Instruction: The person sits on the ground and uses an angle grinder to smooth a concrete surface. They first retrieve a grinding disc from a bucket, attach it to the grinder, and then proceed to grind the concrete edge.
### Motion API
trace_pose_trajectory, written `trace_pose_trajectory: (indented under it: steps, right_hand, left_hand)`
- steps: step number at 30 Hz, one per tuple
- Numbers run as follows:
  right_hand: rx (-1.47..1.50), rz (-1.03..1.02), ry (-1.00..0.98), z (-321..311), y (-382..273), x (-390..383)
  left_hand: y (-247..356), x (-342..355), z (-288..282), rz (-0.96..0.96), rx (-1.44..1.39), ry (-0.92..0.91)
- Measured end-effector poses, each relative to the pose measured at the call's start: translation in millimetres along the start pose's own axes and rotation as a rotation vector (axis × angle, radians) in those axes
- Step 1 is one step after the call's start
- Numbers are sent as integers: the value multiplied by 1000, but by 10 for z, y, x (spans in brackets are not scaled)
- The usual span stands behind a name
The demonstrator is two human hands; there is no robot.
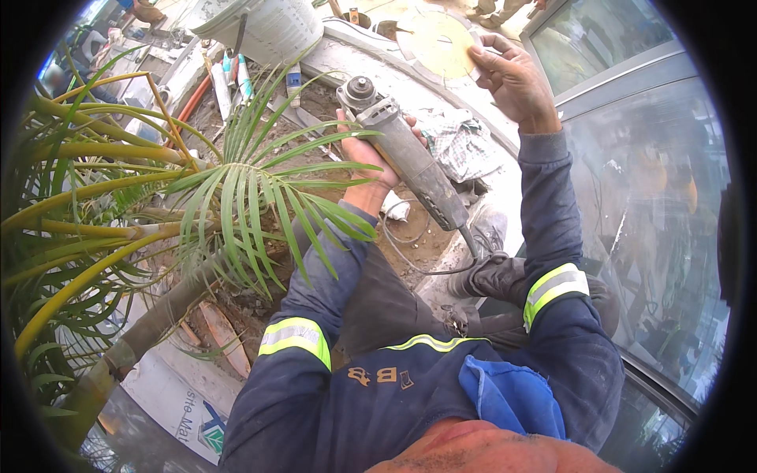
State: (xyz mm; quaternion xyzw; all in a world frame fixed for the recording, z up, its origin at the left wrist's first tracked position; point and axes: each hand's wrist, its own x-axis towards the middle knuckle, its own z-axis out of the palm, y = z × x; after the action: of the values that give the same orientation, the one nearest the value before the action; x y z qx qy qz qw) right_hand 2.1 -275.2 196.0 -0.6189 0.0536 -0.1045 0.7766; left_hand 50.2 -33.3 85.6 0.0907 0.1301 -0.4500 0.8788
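Note:
My left hand (367, 164) is wrapped round the body of a worn grey angle grinder (412, 154). The grinder's head, with its bare spindle facing up, points away and to the left; its cable leaves the rear end near my shoe. Raised at the upper right, my right hand (512, 79) pinches the edge of a thin, round, pale-yellow disc (438, 44) with a hole in the middle. Disc and grinder are apart. Palm fronds (272, 169) partly cover my left wrist and forearm.
A dirty white bucket (272, 31) stands at the far left of the grinder, with tubes (222, 91) and an orange pipe (193, 102) beside it. A crumpled cloth (461, 142) lies beyond the grinder. Glass panels (646, 181) rise close on my right; a leafy palm (102, 197) crowds my left.

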Motion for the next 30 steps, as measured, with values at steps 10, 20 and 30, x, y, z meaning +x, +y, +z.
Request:
trace_pose_trajectory:
  steps: [10, 20, 30]
  right_hand:
    - [21, 220, 52, 788, 507, -75]
    - [-55, 196, 35, 644, 454, -206]
    - [-73, 178, 82, 627, 445, -410]
  left_hand:
    - [-123, -17, -56, -139, -50, -243]
    - [-196, -39, -54, -118, 96, -242]
    - [-262, -5, -110, -130, 170, -237]
